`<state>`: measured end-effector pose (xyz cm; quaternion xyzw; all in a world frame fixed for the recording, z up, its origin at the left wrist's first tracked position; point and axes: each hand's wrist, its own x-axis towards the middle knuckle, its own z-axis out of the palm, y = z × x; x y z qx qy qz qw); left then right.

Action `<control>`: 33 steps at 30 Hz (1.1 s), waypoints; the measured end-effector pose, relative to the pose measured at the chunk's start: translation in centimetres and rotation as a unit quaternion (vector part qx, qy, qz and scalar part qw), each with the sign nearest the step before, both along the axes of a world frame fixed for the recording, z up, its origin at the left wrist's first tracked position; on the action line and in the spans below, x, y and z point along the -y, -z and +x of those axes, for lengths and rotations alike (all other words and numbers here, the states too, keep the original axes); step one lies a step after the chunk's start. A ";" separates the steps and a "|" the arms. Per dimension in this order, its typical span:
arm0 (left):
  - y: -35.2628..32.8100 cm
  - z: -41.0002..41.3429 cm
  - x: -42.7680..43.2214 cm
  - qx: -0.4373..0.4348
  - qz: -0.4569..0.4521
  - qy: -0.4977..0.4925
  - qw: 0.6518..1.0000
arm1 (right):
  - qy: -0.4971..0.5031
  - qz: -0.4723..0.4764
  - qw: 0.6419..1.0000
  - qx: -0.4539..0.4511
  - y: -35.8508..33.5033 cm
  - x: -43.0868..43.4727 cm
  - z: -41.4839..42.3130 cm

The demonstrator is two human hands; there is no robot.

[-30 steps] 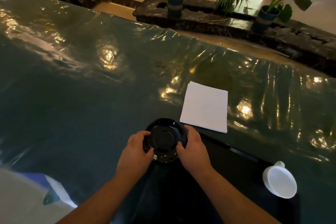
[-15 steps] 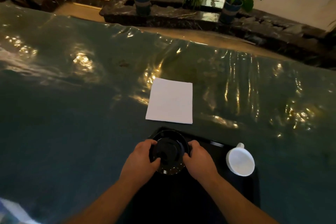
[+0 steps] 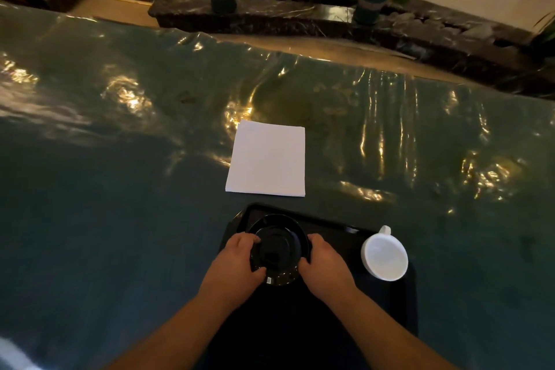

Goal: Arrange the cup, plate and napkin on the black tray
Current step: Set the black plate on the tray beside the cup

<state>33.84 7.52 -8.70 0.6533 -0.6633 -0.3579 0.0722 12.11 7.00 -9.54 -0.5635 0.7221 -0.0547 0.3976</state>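
Carried nearer and inward since a second ago, now over the far-left corner of the flat black rectangular tray [image 3: 339,242], where earlier it hung past that corner: the round glossy black plate [image 3: 277,248]. Gripped from both sides, left hand [image 3: 237,264] curled on its left rim with fingers over the edge and thumb toward the near rim, right hand [image 3: 326,264] curled likewise on its right rim. Cannot tell whether resting on the tray or just above it. Plate's far rim close inside the tray's far edge; its left rim close to the tray's left edge.

Just right of the right hand, apart from it: white ceramic cup [image 3: 384,255], mouth up, handle pointing away, by the tray's far-right corner, rim near the right edge. Between right hand and cup, a strip of bare tray; nearer than both hands, a broad dark stretch of tray between the forearms.

Beyond the hands, past the tray's far edge and not touching it: folded white square paper napkin [image 3: 267,159], flat on the wrinkled, shiny dark green table cover [image 3: 120,189]. Wide bare cover left and right of the hands.
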 end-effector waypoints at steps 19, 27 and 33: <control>1.5 -0.8 -1.2 0.180 -0.054 0.242 0.952 | -0.295 -0.145 0.937 -0.121 0.1 -2.8 0.1; 2.4 -0.4 -1.3 0.196 -0.079 0.248 0.945 | -0.302 -0.136 0.936 -0.117 0.3 -2.6 0.1; 2.2 -0.3 -0.7 0.204 -0.072 0.243 0.946 | -0.307 -0.121 0.937 -0.112 0.2 -1.7 0.4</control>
